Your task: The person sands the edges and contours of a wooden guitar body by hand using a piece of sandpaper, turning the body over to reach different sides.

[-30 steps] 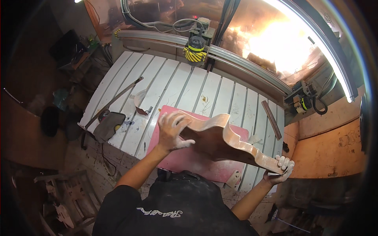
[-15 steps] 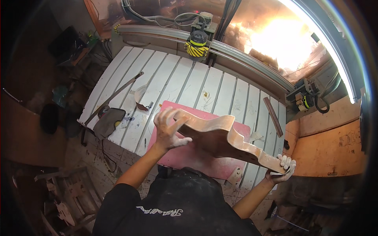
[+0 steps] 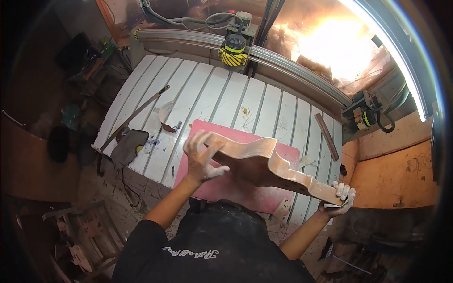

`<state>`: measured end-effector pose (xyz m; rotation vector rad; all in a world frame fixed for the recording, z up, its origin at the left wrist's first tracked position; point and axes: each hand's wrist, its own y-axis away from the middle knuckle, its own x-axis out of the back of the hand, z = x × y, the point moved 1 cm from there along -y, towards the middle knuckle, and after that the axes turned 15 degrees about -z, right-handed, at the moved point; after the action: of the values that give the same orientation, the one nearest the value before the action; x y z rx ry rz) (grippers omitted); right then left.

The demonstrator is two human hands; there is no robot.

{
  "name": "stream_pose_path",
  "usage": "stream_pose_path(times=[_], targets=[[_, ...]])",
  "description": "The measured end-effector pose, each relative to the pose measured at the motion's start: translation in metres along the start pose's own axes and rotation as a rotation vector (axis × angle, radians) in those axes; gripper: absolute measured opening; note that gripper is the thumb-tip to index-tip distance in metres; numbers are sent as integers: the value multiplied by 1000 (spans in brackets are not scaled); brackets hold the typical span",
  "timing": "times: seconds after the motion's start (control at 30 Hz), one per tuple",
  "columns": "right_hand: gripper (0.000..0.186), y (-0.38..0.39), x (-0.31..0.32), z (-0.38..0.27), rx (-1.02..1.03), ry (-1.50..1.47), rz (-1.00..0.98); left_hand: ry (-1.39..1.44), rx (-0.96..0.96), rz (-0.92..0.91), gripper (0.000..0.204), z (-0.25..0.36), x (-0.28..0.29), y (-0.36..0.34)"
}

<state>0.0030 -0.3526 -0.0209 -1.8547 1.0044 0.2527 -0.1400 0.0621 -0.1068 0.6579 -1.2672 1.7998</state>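
Note:
Both of my hands hold up an unpainted wooden guitar body (image 3: pixel 255 170), tilted with its curved, pale edge facing up and its darker flat face toward me. My left hand (image 3: pixel 200 158), dusty white, wraps its fingers over the left end, its thumb stretched across the flat face. At the narrower right end, my right hand (image 3: pixel 343 200) has its fingers closed round the tip, also coated in white dust. Beneath the body lies a pink mat (image 3: pixel 217 188), partly covered by it.
A white slatted table (image 3: pixel 198 92) carries the mat. On its left are a long thin bar (image 3: pixel 137 115), a grey sander-like tool (image 3: pixel 130 146) and a curled strip of sandpaper (image 3: pixel 166 118). A wooden strip (image 3: pixel 327 137) lies right. A machine rail (image 3: pixel 297 66) spans the back.
The grip of both hands on the guitar body looks the same. The whole scene has shifted very slightly in the picture.

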Motion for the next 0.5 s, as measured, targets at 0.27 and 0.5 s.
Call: stream_pose_path(times=[0.27,0.5], targets=[[26,-6,-12,3,9,-2,8,65,63,-87,90,21,1,-1],[21,-14,-49,15,31,130,82,496,92,-76,111,63,14,-14]])
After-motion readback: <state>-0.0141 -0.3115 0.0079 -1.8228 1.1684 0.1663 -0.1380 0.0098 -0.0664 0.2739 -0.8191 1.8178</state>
